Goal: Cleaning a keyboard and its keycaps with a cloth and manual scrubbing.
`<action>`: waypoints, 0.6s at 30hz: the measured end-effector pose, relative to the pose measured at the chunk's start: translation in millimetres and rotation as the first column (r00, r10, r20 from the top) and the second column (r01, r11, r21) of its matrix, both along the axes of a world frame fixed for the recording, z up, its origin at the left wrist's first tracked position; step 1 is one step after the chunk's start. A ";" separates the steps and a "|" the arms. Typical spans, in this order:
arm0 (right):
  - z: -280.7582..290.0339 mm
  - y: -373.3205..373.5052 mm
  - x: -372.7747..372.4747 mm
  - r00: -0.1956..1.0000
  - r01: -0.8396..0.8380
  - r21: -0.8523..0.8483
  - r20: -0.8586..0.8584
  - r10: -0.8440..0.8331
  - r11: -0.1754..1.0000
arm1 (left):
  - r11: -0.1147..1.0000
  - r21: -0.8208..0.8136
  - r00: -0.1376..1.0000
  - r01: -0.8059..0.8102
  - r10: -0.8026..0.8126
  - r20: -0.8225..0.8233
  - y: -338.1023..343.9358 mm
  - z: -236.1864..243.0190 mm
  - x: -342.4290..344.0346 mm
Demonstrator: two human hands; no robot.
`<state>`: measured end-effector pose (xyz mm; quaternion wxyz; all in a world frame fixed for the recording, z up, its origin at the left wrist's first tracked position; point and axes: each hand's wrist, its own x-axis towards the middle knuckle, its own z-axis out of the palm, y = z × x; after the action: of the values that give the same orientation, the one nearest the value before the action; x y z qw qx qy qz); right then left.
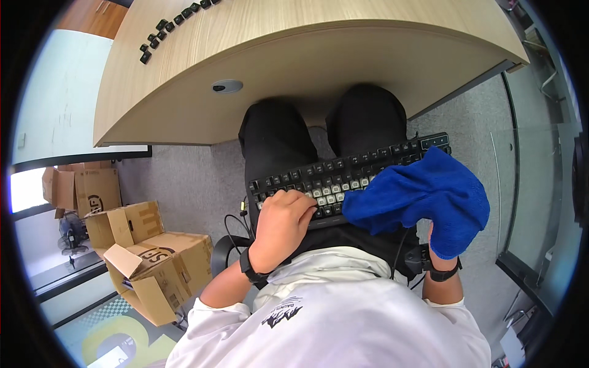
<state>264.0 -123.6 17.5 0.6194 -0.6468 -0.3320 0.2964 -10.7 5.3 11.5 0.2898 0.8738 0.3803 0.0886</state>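
Note:
A black keyboard (336,164) lies tilted across my lap. Black keycaps line its upper rows, while pale key switches show bare in the middle. My left hand (281,224) is closed over the keyboard's left part, its fingers bent down and the thumb close to the index finger. Whatever those fingertips hold, if anything, is hidden beneath them. A blue cloth (423,193) drapes over the keyboard's right side and covers nearly all of my right hand (433,236). That hand grips the cloth from below, its fingers out of sight.
Beyond my knees, a curved wooden desk (343,13) carries several loose black keycaps (170,27) at its left. Open cardboard boxes (178,264) stand on the floor to my left, near a small fan (71,236). A cable (230,227) hangs beside the keyboard's left end.

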 end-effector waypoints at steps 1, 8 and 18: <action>-2.1 -0.7 0.1 0.999 -0.002 -0.006 0.048 0.002 1.000 | 1.000 0.026 1.000 0.014 -0.014 -0.017 -1.6 -1.8 0.0; -12.5 -2.3 -3.1 0.928 0.011 -0.047 0.373 0.007 0.999 | 1.000 0.024 0.999 -0.018 0.017 0.034 -3.8 -11.3 -0.6; -0.8 4.8 -24.1 0.982 0.153 -0.009 -0.108 -0.153 0.988 | 0.993 0.041 0.991 -0.108 0.104 0.079 -9.0 -19.1 -2.2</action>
<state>239.9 -118.8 16.7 0.6574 -0.6534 -0.2469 0.2827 -12.8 -3.7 -7.6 0.2791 0.8547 0.4127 0.1458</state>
